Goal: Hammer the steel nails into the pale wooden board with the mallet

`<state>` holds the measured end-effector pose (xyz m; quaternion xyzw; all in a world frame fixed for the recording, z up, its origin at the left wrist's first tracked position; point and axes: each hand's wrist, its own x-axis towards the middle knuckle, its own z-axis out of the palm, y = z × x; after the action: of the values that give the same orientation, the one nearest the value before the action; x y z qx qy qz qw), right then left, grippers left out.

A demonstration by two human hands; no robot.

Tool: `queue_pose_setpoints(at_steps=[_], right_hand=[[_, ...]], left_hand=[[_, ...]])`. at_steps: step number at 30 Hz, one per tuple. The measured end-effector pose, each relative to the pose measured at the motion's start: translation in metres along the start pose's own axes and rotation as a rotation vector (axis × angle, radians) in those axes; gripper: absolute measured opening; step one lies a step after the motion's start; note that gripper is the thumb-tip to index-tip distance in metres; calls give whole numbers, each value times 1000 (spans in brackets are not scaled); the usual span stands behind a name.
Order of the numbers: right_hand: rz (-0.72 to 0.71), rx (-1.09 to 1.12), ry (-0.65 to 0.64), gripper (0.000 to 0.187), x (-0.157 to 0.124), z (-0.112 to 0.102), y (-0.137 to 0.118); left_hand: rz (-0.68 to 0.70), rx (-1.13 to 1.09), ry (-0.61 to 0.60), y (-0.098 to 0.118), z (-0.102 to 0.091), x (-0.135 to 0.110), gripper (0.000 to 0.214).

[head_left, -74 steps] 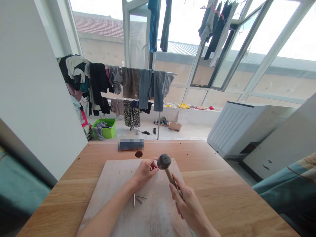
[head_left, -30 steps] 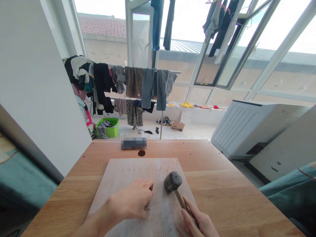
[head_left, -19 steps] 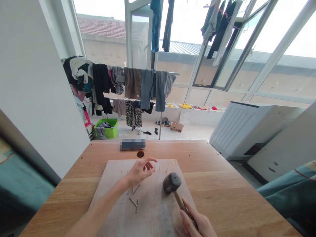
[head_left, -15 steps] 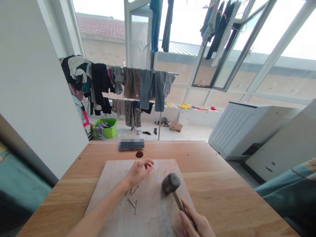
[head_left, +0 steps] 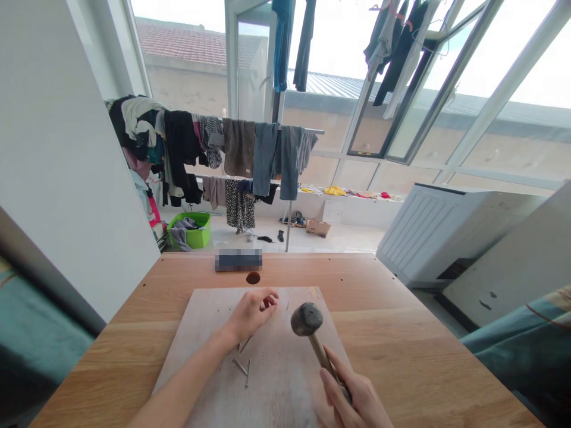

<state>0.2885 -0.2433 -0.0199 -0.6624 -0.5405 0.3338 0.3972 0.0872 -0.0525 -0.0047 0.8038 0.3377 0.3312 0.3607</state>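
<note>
My right hand (head_left: 354,389) is wrapped round the wooden handle of a rubber mallet (head_left: 307,320); its black head hangs above the right part of a pale board (head_left: 267,380). Over the board's far part, my left hand (head_left: 252,312) has thumb and forefinger curled together in a pinch. Whatever may be between the fingertips is too small to make out. A nail (head_left: 288,305) stands in the board between the left fingertips and the mallet head. Several loose nails (head_left: 241,367) lie on the board near my left forearm, some partly hidden by it.
The board lies on a wooden table (head_left: 401,356) with a round hole (head_left: 253,278) near its far edge. A blurred dark box-like thing (head_left: 238,260) sits beyond the hole. Past the table stand a clothes rack (head_left: 307,131), a green basket (head_left: 198,235) and a white appliance (head_left: 428,232).
The mallet and my right hand have risen slightly, and the head now covers a spot where another upright nail showed. My left hand keeps its pinch in nearly the same place.
</note>
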Motion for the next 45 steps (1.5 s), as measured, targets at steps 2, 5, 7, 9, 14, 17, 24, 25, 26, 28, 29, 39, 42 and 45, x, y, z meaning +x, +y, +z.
queue_pose_setpoints(at_steps=[2, 5, 7, 9, 14, 17, 24, 25, 26, 28, 29, 39, 42, 45], right_hand=[[31, 12, -25, 70, 11, 2, -19], [49, 8, -49, 62, 27, 6, -49], [29, -1, -58, 58, 35, 8, -64], [13, 2, -57, 56, 40, 11, -71], [-3, 19, -63, 57, 39, 18, -71], [-2, -26, -67, 59, 37, 20, -68], [-24, -108, -15, 64, 36, 23, -62], [-40, -114, -16, 62, 37, 24, -61], [-56, -119, -25, 60, 37, 25, -60], [-78, -126, -47, 55, 38, 26, -59], [-83, -128, -57, 54, 39, 27, -58], [-7, -47, -14, 63, 30, 27, -43], [-5, -24, -30, 70, 18, 21, -28], [-48, -41, -29, 74, 7, 17, -10]], left_hand=[[-13, -16, 5, -3, 1, 0, 20], [-8, -30, 6, -8, 2, 2, 25], [12, -37, 11, -9, 3, 2, 25], [29, -41, 14, -9, 4, 2, 25], [19, -24, 7, -4, 2, 1, 20], [19, -24, -2, -1, 0, 1, 16], [35, -25, -6, 1, -1, 1, 14], [40, -24, -5, 1, -1, 1, 16], [46, -21, -3, 1, -1, 1, 18], [55, -12, 4, 1, -1, 1, 22], [55, -9, 6, 1, 0, 1, 23], [28, 141, -72, 24, -22, -4, 22], [13, 427, -187, 43, -41, -20, 13], [-32, 649, -307, 59, -51, -35, 9]])
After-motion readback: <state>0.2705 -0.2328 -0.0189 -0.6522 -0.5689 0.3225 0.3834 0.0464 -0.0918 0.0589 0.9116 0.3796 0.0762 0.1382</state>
